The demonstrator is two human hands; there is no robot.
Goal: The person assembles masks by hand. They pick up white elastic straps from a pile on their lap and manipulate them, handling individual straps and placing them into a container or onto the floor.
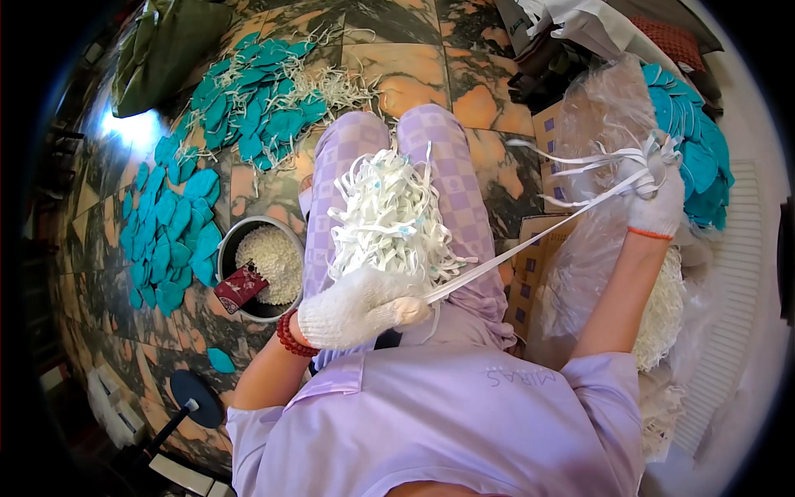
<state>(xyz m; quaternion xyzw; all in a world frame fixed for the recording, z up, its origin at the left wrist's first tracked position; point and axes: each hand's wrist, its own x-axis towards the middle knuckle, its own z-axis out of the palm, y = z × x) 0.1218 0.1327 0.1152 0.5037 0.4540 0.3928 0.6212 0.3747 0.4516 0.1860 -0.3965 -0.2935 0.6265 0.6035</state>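
A heap of white elastic straps (387, 217) with small teal bits lies across my lap. My left hand (358, 315), in a white knit glove, is closed at the near edge of this heap. It pinches the end of a few white straps (505, 255) that run taut up to the right. My right hand (660, 192), gloved too, is raised at the far right and closed around a bunch of white straps (609, 157). Loose ends of the bunch hang out toward the left.
Teal fabric pieces (170, 240) lie in piles on the marble floor at left. A metal pot (228, 263) holds white pellets (277, 263) and a dark red packet (240, 288). At right stand a cardboard box (527, 277), clear plastic (592, 108) and more teal pieces (687, 141).
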